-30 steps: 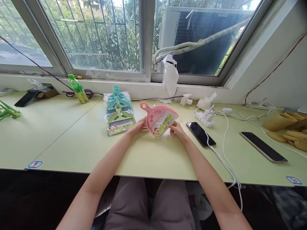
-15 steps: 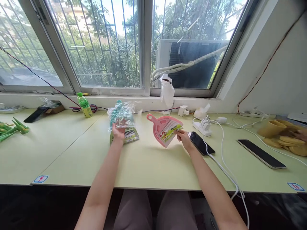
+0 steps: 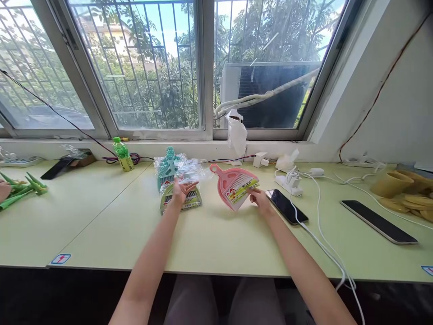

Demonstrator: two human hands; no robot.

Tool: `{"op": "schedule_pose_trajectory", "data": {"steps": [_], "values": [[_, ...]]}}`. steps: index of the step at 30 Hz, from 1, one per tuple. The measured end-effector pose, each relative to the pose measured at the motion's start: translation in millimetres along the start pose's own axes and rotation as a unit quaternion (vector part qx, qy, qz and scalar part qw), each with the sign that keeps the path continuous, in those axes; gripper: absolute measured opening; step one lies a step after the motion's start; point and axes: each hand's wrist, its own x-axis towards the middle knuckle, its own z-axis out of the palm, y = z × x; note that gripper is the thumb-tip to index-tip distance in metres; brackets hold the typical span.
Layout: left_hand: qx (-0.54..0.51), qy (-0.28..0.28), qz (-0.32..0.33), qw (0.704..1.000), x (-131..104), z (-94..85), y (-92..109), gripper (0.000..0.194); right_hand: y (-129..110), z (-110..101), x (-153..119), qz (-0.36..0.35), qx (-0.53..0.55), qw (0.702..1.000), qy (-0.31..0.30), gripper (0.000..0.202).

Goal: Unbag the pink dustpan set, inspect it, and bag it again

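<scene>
In my right hand [image 3: 260, 199] is a pink dustpan [image 3: 223, 184] with a small brush nested in it and a yellow-green printed label across it. My fingers pinch its right corner, and the dustpan is tilted up off the table. My left hand [image 3: 181, 192] is open, palm turned up and fingers spread, over an olive-green dustpan set [image 3: 193, 201]. Behind it lie several teal dustpan sets [image 3: 167, 166], overlapping one another. Crumpled clear plastic wrap [image 3: 194, 168] lies beside and partly over them; whether my fingertips touch it I cannot tell.
Right of my right hand lie a phone [image 3: 287, 206], a white power strip [image 3: 289, 183] with trailing cables and another dark phone-like slab [image 3: 379, 222]. Yellow rolls [image 3: 392, 185] sit far right. A green bottle [image 3: 122, 155] stands back left. Another person's hand [image 3: 4, 190] is near green pieces [image 3: 25, 192].
My left hand has come out from under the plastic wrap and opened. The wrap has dropped and shifted right, exposing more of the teal sets. My right hand keeps the pink dustpan nearly still.
</scene>
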Motion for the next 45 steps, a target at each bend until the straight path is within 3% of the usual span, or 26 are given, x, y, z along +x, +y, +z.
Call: {"op": "schedule_pose_trajectory", "data": {"steps": [6,9,13,16,19,22,28,34,37,39,41,43,45], "values": [[-0.026,0.013,0.109,0.994,-0.6,5.9,3.2,0.048,3.9,2.4,-0.8,0.009,-0.009,1.0,-0.019,0.039],[-0.044,-0.013,0.149,0.988,0.0,4.3,7.2,0.041,5.9,3.4,-0.7,0.013,-0.018,0.999,-0.028,0.037],[-0.022,-0.025,0.113,0.993,-1.3,3.3,4.9,0.041,6.2,6.5,-2.2,0.014,-0.025,0.999,-0.035,0.037],[0.006,-0.064,0.056,0.996,-4.3,5.4,0.3,0.056,5.5,8.4,-3.3,0.013,-0.031,0.999,-0.041,0.036],[0.016,-0.088,0.066,0.994,-7.6,8.6,-0.4,0.059,5.2,8.6,-3.7,0.011,-0.036,0.998,-0.042,0.036],[0.016,-0.067,0.109,0.992,-9.1,10.6,2.9,0.049,5.5,8.2,-3.9,0.007,-0.029,0.998,-0.046,0.036],[0.046,-0.051,0.121,0.99,-8.2,10.5,2.4,0.048,5.6,8.9,-4.4,0.008,-0.03,0.999,-0.045,0.035],[0.038,0.024,0.161,0.986,-6.7,8.9,2.5,0.071,5.6,9.3,-4.3,0.009,-0.023,0.999,-0.047,0.034],[0.006,-0.068,0.135,0.989,-14.6,12.2,5.3,0.066,5.4,9.6,-5.0,0.014,-0.026,0.998,-0.047,0.033],[0.026,-0.177,0.066,0.982,-21.8,18.3,1.9,0.069,5.3,10.2,-5.6,0.016,-0.029,0.998,-0.049,0.033],[0.079,-0.249,0.002,0.965,-27.4,26.8,-8.9,0.064,5.3,11.1,-6.3,0.016,-0.031,0.998,-0.056,0.034],[0.128,-0.244,-0.001,0.961,-29.6,35.2,-25.6,0.055,5.2,12.0,-6.9,0.016,-0.032,0.998,-0.058,0.034],[0.168,-0.172,0.051,0.969,-28.5,41.0,-43.8,0.049,4.8,13.0,-7.4,0.014,-0.034,0.998,-0.055,0.035]]}}
